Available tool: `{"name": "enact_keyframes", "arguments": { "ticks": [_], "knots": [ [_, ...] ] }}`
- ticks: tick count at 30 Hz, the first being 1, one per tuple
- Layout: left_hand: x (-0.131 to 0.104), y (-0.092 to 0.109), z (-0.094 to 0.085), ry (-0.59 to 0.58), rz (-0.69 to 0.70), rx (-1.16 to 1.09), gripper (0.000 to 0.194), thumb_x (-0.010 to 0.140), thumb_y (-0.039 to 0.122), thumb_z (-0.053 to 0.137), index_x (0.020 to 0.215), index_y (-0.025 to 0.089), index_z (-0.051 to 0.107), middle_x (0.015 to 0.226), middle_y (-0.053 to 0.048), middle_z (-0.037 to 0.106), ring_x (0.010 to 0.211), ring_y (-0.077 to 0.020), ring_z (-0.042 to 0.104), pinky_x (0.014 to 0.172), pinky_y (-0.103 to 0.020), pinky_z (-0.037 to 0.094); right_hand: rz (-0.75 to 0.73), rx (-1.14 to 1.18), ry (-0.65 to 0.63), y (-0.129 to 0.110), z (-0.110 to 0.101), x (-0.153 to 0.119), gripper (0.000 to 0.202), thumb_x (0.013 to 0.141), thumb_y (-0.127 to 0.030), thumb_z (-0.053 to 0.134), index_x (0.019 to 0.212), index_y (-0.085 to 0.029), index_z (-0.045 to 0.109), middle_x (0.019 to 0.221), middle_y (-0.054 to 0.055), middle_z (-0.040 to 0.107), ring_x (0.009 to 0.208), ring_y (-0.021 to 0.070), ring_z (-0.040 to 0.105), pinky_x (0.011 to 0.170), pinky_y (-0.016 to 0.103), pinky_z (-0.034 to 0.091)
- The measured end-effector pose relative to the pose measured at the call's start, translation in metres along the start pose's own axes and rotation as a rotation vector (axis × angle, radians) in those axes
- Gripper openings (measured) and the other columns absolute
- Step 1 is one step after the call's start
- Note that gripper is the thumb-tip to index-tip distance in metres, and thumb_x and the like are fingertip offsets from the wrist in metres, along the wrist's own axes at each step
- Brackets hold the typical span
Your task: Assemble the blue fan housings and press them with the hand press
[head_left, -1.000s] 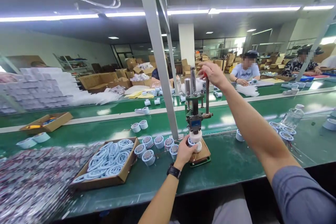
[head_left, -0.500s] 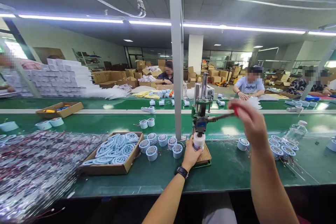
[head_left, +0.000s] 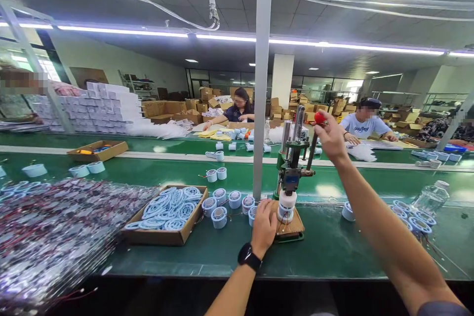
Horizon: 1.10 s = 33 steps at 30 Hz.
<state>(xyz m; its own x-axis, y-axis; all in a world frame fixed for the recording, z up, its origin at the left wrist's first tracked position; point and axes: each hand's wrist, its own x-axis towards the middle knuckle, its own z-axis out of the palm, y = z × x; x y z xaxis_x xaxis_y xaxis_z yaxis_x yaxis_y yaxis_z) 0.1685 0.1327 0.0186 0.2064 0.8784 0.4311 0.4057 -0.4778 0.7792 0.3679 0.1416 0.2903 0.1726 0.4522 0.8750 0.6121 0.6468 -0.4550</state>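
A green hand press (head_left: 292, 168) stands in front of me, its lever (head_left: 311, 150) pointing steeply up. Around the top of that lever, by its red knob (head_left: 320, 117), my right hand (head_left: 331, 138) is closed. Under the press's white plastic head (head_left: 288, 199), a small pale-blue round housing (head_left: 285, 213) with thin wires rests on the wooden base (head_left: 294, 227). My left hand (head_left: 263, 224) is just left of the housing, apart from it, with fingers loosely extended and nothing visible in them. It partly hides another pale-blue housing (head_left: 252, 215).
Left of the press are several round housings (head_left: 219, 217), a cardboard tray of pale-blue rings (head_left: 170, 210) and a heap of wired parts (head_left: 66, 232). More housings (head_left: 420, 222) and a clear bottle (head_left: 433, 197) lie right. A metal post (head_left: 262, 84) rises behind. Co-workers sit across the bench.
My right hand has raised the lever from roughly level to steep. My left hand has let go of the housing under the press and shifted left. The camera view has shifted slightly.
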Motion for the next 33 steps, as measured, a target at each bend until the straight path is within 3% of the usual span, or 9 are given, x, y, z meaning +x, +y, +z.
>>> {"name": "enact_keyframes", "arguments": {
  "ticks": [2,5,8,11,14,17,23,28,33],
  "knots": [
    [-0.008,-0.007,-0.015,0.02,0.008,0.102,0.048,0.086,0.01,0.043,0.13,0.012,0.061,0.145,-0.016,0.054,0.144,-0.0306,0.036,0.123,-0.054,0.019,0.05,0.016,0.035,0.009,0.014,-0.039,0.057,0.083,-0.032,0.054,0.138,-0.023,0.044,0.132,0.012,0.057,0.114,0.0238,0.061,0.1,0.045,0.051],
    [-0.023,-0.019,-0.025,0.021,-0.008,0.218,0.05,0.081,0.006,0.045,0.127,0.011,0.064,0.145,-0.018,0.054,0.144,-0.0352,0.037,0.12,-0.058,0.025,0.163,0.025,0.161,0.024,0.035,-0.146,0.068,0.088,-0.04,0.044,0.15,-0.023,0.021,0.143,0.016,0.044,0.13,0.0278,0.051,0.109,0.054,0.04],
    [-0.042,-0.029,-0.02,-0.029,-0.011,0.406,0.055,0.081,0.008,0.049,0.135,0.011,0.059,0.151,-0.019,0.048,0.145,-0.0369,0.036,0.117,-0.056,0.034,0.344,0.032,0.104,0.049,0.06,-0.232,0.083,0.081,-0.044,0.061,0.15,-0.02,0.023,0.135,0.018,0.053,0.121,0.0314,0.057,0.104,0.054,0.044],
    [-0.054,-0.028,-0.016,-0.091,0.002,0.588,0.058,0.085,0.016,0.053,0.143,0.016,0.051,0.158,-0.016,0.039,0.146,-0.0373,0.033,0.114,-0.054,0.039,0.518,0.055,0.015,0.074,0.086,-0.27,0.086,0.079,-0.045,0.068,0.15,-0.017,0.028,0.118,0.015,0.065,0.104,0.028,0.066,0.094,0.045,0.052],
    [-0.031,-0.015,-0.038,-0.088,0.068,0.642,0.055,0.088,0.017,0.052,0.143,0.021,0.051,0.157,-0.013,0.041,0.144,-0.0343,0.038,0.114,-0.052,0.04,0.677,0.059,0.081,0.086,0.103,-0.283,0.092,0.079,-0.052,0.068,0.153,-0.018,0.025,0.129,0.017,0.06,0.109,0.0285,0.065,0.095,0.041,0.052],
    [0.044,-0.01,-0.088,-0.113,0.023,0.809,0.053,0.09,0.006,0.046,0.14,0.02,0.053,0.146,-0.012,0.053,0.136,-0.0279,0.048,0.114,-0.047,0.041,0.733,0.002,0.149,0.085,0.105,-0.287,0.097,0.08,-0.056,0.066,0.156,-0.018,0.02,0.139,0.019,0.052,0.118,0.0309,0.06,0.099,0.043,0.049],
    [0.202,-0.072,-0.169,-0.262,-0.178,0.954,0.038,0.094,0.033,0.062,0.128,0.018,0.057,0.131,-0.011,0.059,0.113,-0.0265,0.062,0.093,-0.049,0.054,0.521,-0.5,0.039,0.114,0.053,-0.272,0.081,0.088,-0.065,0.046,0.148,-0.011,0.04,0.129,0.022,0.055,0.118,0.0402,0.056,0.099,0.054,0.045],
    [0.219,-0.113,-0.168,-0.447,-0.204,1.008,0.036,0.094,0.034,0.062,0.126,0.018,0.058,0.126,-0.01,0.062,0.105,-0.0237,0.064,0.088,-0.045,0.057,0.221,-0.699,-0.3,0.186,-0.017,-0.27,0.059,0.094,-0.057,0.036,0.129,-0.015,0.059,0.104,0.016,0.06,0.097,0.0329,0.063,0.084,0.049,0.053],
    [0.213,-0.104,-0.168,-0.485,-0.145,1.024,0.036,0.095,0.035,0.061,0.127,0.018,0.057,0.126,-0.01,0.061,0.105,-0.0238,0.064,0.087,-0.045,0.057,-0.048,-0.849,-0.476,0.2,-0.065,-0.261,0.05,0.095,-0.044,0.03,0.116,-0.016,0.066,0.111,0.019,0.061,0.103,0.0365,0.06,0.089,0.056,0.051]
  ]
}}
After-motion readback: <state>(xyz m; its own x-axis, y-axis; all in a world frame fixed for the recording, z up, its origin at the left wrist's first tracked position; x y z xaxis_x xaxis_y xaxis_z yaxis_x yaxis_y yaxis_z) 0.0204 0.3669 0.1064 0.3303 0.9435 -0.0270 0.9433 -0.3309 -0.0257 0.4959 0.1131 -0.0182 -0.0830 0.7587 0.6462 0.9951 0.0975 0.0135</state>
